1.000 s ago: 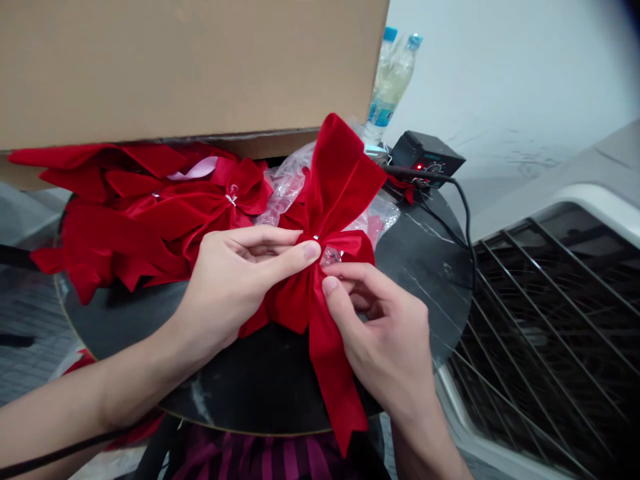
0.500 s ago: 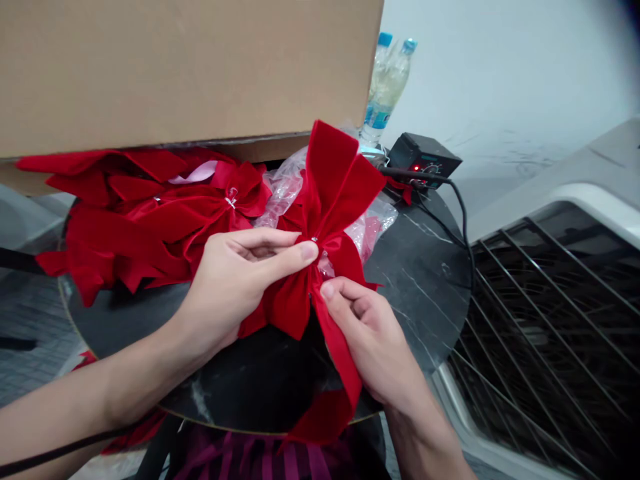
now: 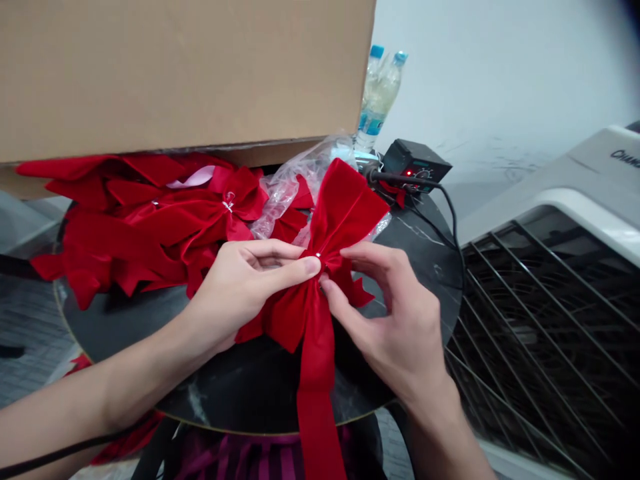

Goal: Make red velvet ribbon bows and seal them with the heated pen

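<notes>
A red velvet bow [image 3: 345,207] is held over the round table, its loops fanned out and a long ribbon tail hanging past the table's front edge. My left hand [image 3: 260,273] pinches the bow just left of its gathered centre, where a small shiny spot shows. At the right of that centre, the thumb and forefinger of my right hand [image 3: 395,307] close on the folds; the other fingers curl behind. Exactly what lies between those right fingertips is partly hidden.
More red bows [image 3: 150,227] lie piled on the black marbled table [image 3: 240,387]. A cardboard box [image 3: 185,73] stands behind, with crumpled clear plastic [image 3: 275,200] near it. Bottles [image 3: 377,100], a black control box with cables [image 3: 415,163] and a grilled heater-like appliance [image 3: 540,320] are to the right.
My right hand has shifted from the ribbon tail up to the bow's centre. The tail now hangs straighter down. The bow's upper loops sit lower.
</notes>
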`<state>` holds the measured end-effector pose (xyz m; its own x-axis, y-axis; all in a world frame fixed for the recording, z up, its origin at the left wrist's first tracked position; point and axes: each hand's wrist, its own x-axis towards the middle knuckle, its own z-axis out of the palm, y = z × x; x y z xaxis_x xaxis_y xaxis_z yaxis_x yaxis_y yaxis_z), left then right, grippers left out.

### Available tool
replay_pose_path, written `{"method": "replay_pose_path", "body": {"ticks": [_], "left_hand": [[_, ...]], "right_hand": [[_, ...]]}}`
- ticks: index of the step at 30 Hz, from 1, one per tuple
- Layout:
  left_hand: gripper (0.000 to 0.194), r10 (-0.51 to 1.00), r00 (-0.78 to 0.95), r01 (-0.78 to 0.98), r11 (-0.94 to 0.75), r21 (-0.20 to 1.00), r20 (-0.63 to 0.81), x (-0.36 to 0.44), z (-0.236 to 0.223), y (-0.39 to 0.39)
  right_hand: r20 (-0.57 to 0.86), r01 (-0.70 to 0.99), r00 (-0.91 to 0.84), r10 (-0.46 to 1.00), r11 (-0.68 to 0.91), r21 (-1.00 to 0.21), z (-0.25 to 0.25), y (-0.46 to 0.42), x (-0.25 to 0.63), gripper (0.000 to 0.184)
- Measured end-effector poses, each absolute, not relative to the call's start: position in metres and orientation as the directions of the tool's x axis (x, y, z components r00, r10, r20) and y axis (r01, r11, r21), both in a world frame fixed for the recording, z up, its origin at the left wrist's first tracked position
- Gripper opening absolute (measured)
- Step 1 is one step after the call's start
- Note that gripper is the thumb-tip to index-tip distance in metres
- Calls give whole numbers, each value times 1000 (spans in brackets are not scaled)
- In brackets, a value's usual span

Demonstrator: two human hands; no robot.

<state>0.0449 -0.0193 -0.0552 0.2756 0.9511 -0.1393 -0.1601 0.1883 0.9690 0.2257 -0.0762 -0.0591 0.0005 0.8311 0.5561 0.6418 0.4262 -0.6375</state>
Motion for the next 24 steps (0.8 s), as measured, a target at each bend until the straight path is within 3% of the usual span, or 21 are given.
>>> {"method": "replay_pose_path", "body": {"ticks": [2,4,7,11,15,20,24], "left_hand": [[16,938,303,-144,220,965,-169,46,-53,-17],[16,919,331,-111,263,958,-214,45,-52,-13],[20,899,358,-29,279,960,-250,40,-51,-3],[17,908,372,113,161,980,-192,29,-54,7],[9,893,432,200,42,979,-126,25,-57,7],[4,812,561,212,46,976,-160,27,-57,1],[7,817,551,231,44,972,-168,26,-55,2]], "right_hand": [[442,460,7,897,389,-798,-62,-67,231,32],[349,337,-17,937,334,-880,-63,-58,240,30],[292,324,-157,943,329,-887,-62,-46,257,27],[130,345,-280,951,226,-911,-57,-41,268,22],[124,370,-258,958,217,-904,-57,-48,269,17],[75,381,-250,965,169,-909,-60,-63,281,18],[49,352,-229,972,130,-927,-65,-66,292,20]]}}
